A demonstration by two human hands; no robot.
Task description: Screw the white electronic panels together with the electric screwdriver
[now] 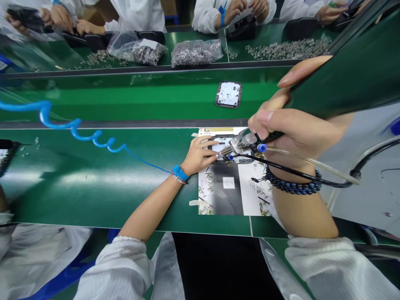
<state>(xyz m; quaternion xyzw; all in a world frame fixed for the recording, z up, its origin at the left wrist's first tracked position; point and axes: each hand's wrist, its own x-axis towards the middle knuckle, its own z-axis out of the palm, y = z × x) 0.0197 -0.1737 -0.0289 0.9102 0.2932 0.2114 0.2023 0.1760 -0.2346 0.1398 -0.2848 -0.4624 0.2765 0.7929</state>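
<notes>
My right hand (289,121) is wrapped round a power screwdriver with a dark body (350,79). Its metal nose (239,143) tilts down to the left, and a clear hose and a black hose join it. The tip meets a dark-framed housing with a white board (221,143), close to my left fingers. Fingers spread, my left hand (198,155) lies on the left side of that housing, which the tool and hands partly cover. Beneath it is a printed sheet (228,183) taped to the green bench. A blue strap (180,173) circles my left wrist.
A second housing (228,94) lies on the green belt (140,96). A coiled blue cord (90,135) crosses the left side to my wrist strap. Beyond the belt are bags of small metal parts (196,53), loose parts (287,50) and co-workers' hands (234,10).
</notes>
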